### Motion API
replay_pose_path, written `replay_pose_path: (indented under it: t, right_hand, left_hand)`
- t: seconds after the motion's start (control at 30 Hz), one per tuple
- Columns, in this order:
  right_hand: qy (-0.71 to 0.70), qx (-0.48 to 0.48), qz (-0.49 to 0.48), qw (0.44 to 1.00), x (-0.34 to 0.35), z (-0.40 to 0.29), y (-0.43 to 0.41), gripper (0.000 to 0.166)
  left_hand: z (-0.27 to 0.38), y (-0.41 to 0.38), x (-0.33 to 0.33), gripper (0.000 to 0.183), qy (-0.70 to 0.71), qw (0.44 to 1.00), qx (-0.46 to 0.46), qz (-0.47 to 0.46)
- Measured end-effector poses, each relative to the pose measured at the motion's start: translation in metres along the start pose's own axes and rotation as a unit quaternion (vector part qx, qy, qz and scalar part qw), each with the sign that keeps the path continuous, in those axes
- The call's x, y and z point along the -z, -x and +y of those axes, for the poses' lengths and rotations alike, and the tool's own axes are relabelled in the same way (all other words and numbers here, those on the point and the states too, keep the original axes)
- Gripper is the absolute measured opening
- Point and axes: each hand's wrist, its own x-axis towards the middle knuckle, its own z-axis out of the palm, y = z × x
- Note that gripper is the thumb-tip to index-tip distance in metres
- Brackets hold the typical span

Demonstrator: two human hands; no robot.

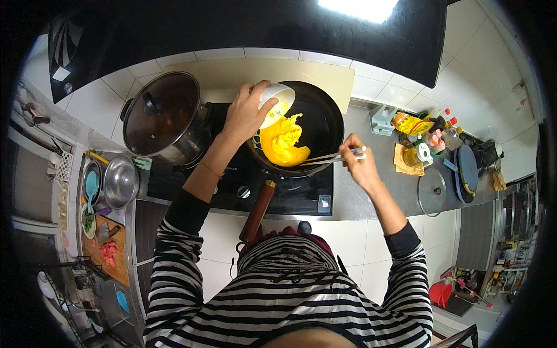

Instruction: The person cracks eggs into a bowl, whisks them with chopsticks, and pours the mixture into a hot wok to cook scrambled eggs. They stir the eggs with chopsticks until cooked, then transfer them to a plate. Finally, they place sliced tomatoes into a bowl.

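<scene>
My left hand (247,108) grips a white bowl (278,102), tilted over the left part of a dark wok (322,113). Traces of yellow egg cling to the bowl's inside. Below it, bright yellow egg (285,141) lies in the wok, partly set in folds and partly smooth. My right hand (359,163) holds a pair of chopsticks (333,157) with pale ends, at the wok's right rim. Their tips touch the lower right edge of the egg. The wok's brown wooden handle (257,213) points toward my body.
A large lidded pot (163,117) stands left on the black gas stove (296,195). On the right counter are a glass oil jug (415,155), a glass lid (432,191) and several bottles. A metal basin (121,180) and a cutting board (117,261) with a cleaver (103,232) lie left.
</scene>
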Motion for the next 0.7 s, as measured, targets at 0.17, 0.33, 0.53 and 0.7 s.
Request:
replay_pose_path:
  t: [0.17,0.33,0.53,0.7]
  right_hand:
    - [0.006,0.035,0.005,0.999,-0.042,-0.001,0.000,0.016]
    - [0.071,0.103,0.043,0.991,-0.075,-0.015,-0.022,0.015]
    - [0.066,0.165,0.093,0.980,-0.099,-0.013,-0.058,0.018]
    - [0.084,0.131,0.093,0.983,-0.094,-0.019,-0.077,0.016]
  left_hand:
    - [-0.005,0.000,0.002,0.041,0.001,1.000,-0.006,0.007]
    - [-0.010,0.000,0.008,0.041,-0.004,1.000,-0.011,0.024]
    - [-0.021,0.001,0.010,0.044,-0.010,0.997,-0.039,0.063]
    - [-0.025,-0.001,0.008,0.045,-0.023,0.997,-0.041,0.064]
